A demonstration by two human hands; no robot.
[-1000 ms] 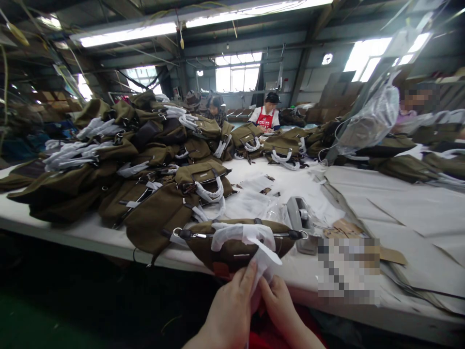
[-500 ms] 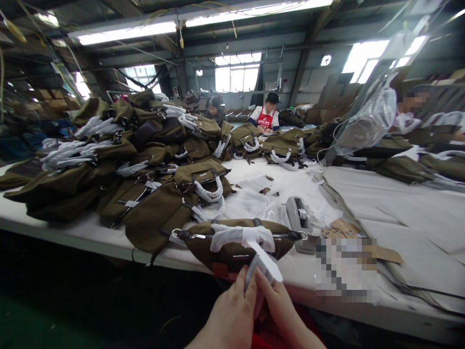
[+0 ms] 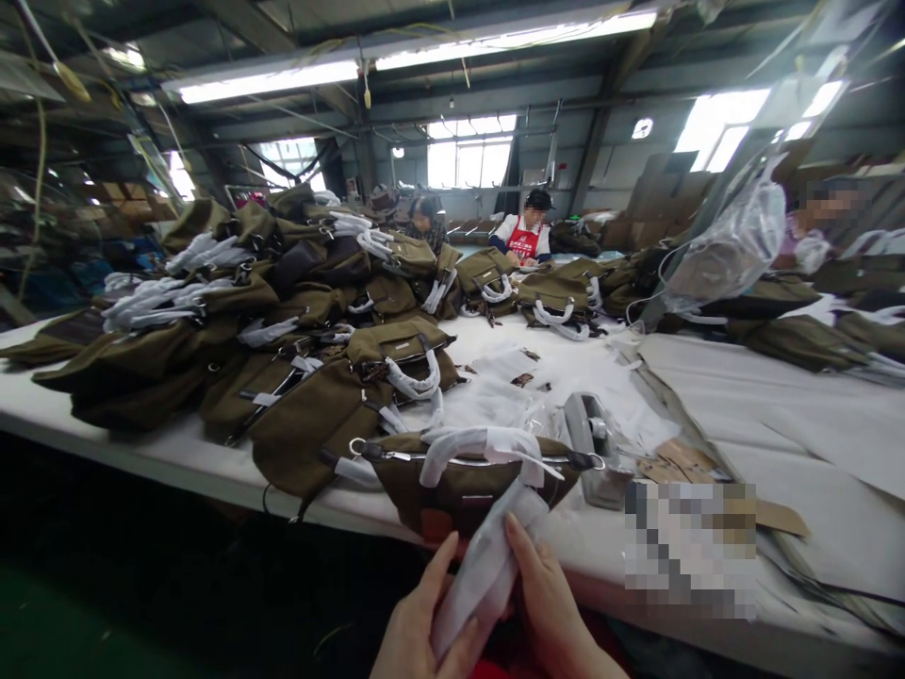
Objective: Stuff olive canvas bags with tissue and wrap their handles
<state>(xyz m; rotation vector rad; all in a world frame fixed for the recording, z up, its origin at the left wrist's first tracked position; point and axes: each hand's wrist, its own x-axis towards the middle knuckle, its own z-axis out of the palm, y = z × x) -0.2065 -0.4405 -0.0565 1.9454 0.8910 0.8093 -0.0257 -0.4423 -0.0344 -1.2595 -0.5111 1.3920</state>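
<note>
An olive-brown bag (image 3: pixel 463 483) lies at the near edge of the white table (image 3: pixel 778 415), its top handle wrapped in white foam paper. A white foam-paper strip (image 3: pixel 485 564) runs from the bag's handle down into my hands. My left hand (image 3: pixel 417 627) cups the strip from the left, thumb over its lower end. My right hand (image 3: pixel 548 608) presses it from the right with the fingers together. Both hands sit just below the table edge, in front of the bag.
A big heap of olive bags (image 3: pixel 283 321) with white-wrapped handles covers the left of the table. A grey tape dispenser (image 3: pixel 594 443) stands right of my bag. Clear plastic bags (image 3: pixel 509 377) and cardboard sheets (image 3: pixel 707 471) lie nearby. Other people (image 3: pixel 527 231) work at the far side.
The white strip has been pulled down and straightened between my hands. My hands have dropped slightly and the view has shifted a little lower and to the left.
</note>
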